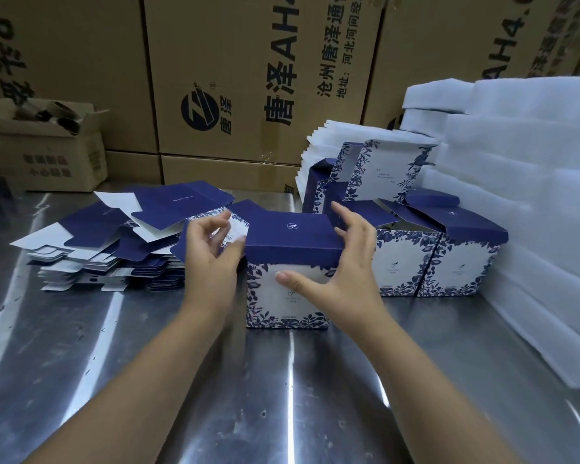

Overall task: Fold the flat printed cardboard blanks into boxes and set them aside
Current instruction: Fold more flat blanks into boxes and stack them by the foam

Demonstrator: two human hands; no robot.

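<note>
**A:** Head view first. Where's the box?

**B:** The box (287,296) stands upright in the middle of the steel table (282,396), white with blue leaves on its near face. Its dark blue lid (292,236) lies flat across the top.

**A:** And the hands?

**B:** The right hand (342,262) straddles the lid's right end. Its thumb is stretched along the near face and its fingers are spread, fairly straight, over the far corner. It presses rather than clamps. The left hand (211,252) is at the box's left side with its fingers curled by a pale side flap (236,229). I cannot tell whether it pinches the flap.

**A:** The rest?

**B:** The flat blanks (114,242) are heaped loosely to the left. The folded boxes (449,262) stand in a row just right of the box, lids ajar, with more piled behind them. White foam sheets (533,195) are stacked along the right. Brown cartons (248,78) wall the far side, and an open small carton (47,155) sits far left.
</note>
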